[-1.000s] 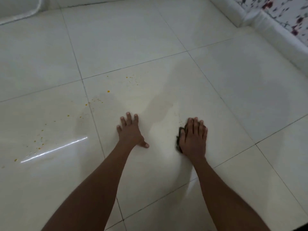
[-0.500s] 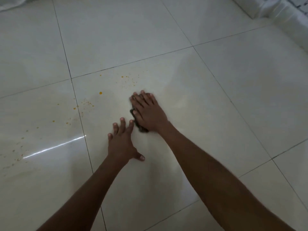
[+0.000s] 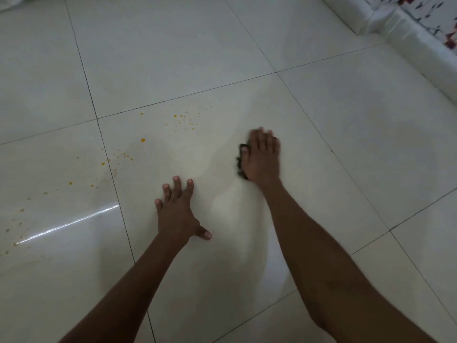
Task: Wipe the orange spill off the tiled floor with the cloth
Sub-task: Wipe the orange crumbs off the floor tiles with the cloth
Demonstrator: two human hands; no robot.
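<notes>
Orange spill drops (image 3: 184, 120) are scattered over the pale tiled floor (image 3: 333, 125), from the tile's far edge down to the left across a grout line, with one bigger drop (image 3: 143, 140). My right hand (image 3: 262, 157) presses flat on a small dark cloth (image 3: 240, 160), which shows only at the hand's left edge; the fingertips are blurred. It lies right of the drops. My left hand (image 3: 176, 211) rests flat on the floor with fingers spread, nearer to me and holding nothing.
A white raised ledge (image 3: 420, 48) runs along the upper right, with floral-patterned fabric (image 3: 442, 13) behind it. A bright streak of reflected light (image 3: 69, 226) crosses the left tile. A faint wet sheen surrounds the hands.
My right hand slid the cloth to the left toward the drops, then back to the right. The left hand stayed planted on the floor.
</notes>
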